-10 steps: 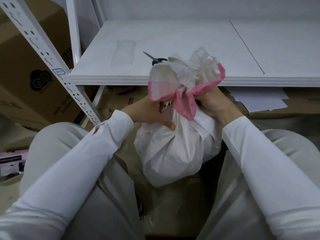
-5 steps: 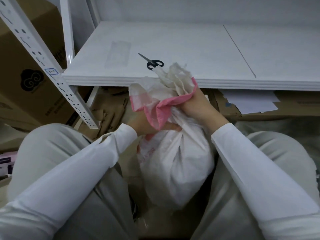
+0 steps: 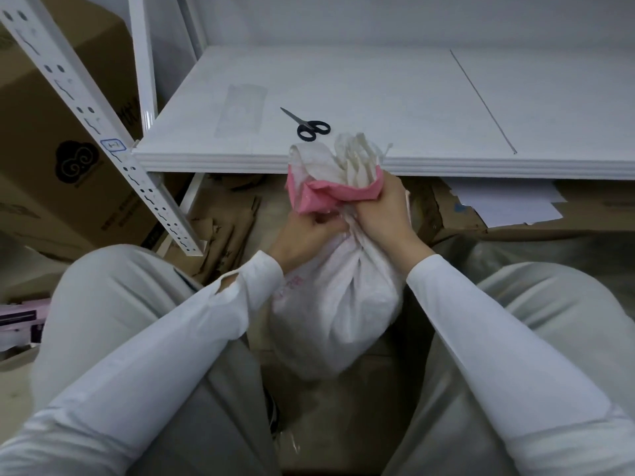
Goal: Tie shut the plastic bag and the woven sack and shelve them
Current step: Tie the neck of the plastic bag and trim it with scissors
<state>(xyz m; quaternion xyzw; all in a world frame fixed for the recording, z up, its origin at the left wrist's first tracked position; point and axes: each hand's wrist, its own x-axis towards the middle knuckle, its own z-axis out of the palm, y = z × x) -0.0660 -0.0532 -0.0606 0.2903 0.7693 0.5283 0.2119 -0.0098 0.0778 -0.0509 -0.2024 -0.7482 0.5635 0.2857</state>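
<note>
Between knees, left hand [image 3: 304, 231] and right hand [image 3: 381, 209] grip woven sack [image 3: 338, 297] neck.

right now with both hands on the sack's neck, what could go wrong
No knot shows on the white woven sack with a pink band: only the right hand and left hand grip its gathered neck, so a slackened grip could let the mouth spring open. The black-handled scissors lie near the front edge of the white shelf board, just beyond the sack's top; shelving it there might knock them off.
</note>
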